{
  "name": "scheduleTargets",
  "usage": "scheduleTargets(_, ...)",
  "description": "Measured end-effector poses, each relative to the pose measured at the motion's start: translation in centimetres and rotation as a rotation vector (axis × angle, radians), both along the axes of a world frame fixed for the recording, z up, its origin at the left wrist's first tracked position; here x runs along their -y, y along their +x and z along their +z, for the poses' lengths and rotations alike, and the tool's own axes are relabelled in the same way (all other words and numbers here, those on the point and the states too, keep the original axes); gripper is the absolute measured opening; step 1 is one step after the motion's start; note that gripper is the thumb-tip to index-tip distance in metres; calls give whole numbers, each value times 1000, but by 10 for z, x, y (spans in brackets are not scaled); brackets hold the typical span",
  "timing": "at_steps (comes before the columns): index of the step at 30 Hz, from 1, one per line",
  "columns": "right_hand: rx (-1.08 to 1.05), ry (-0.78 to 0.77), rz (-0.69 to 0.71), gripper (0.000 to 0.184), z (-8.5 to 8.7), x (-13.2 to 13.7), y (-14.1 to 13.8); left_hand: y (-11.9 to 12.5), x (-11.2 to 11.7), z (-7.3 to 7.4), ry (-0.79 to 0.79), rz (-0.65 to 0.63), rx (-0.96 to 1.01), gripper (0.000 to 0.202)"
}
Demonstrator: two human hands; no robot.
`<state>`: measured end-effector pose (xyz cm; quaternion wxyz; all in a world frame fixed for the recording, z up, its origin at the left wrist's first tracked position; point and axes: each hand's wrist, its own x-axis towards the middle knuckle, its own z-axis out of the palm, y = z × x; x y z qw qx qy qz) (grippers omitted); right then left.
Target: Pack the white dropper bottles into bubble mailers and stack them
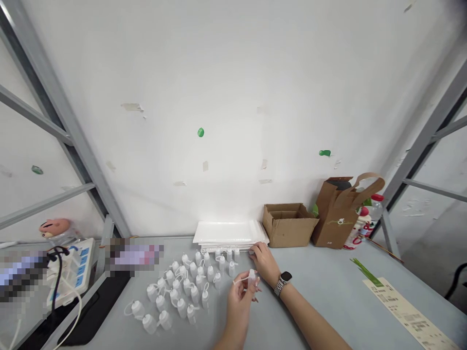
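Note:
In the head view my left hand (239,294) is closed around a small translucent squeeze bottle (252,277) with a tethered cap, held upright above the table. Just beyond it, my right hand (265,263), a watch on its wrist, reaches to the front right corner of a stack of white padded envelopes (229,233). Its fingers curl down; whatever is under the fingertips is hidden. Many similar bottles stand on the table to the left, among them one bottle (231,268) near my hands and another bottle (149,323) at the near left.
An open cardboard box (292,232) and a brown paper bag (333,218) stand along the wall at right. A long paper strip (404,308) lies at the right. At left are a power strip (82,270) with cables and a black mat (102,304).

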<state>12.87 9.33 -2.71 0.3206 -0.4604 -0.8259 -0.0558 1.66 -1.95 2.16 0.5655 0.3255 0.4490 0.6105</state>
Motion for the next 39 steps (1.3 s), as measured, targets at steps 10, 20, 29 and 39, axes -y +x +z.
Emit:
scheduleTargets(10,-37,3,2,23,0,0,2,-2,-2,-4,-5,-7,-10,48)
scheduleTargets(20,-19,-20,-1,16,1,1,3,-1,-3,-2,-17,-2,-5,50)
scheduleTargets(29,-51,-82,-30,5,7,11,3,-4,-4,-6,16,18,-25,46)
scheduleTargets(39,-1049,-822,175,33,40,55,29,-7,-9,-15,18,10,-115,35)
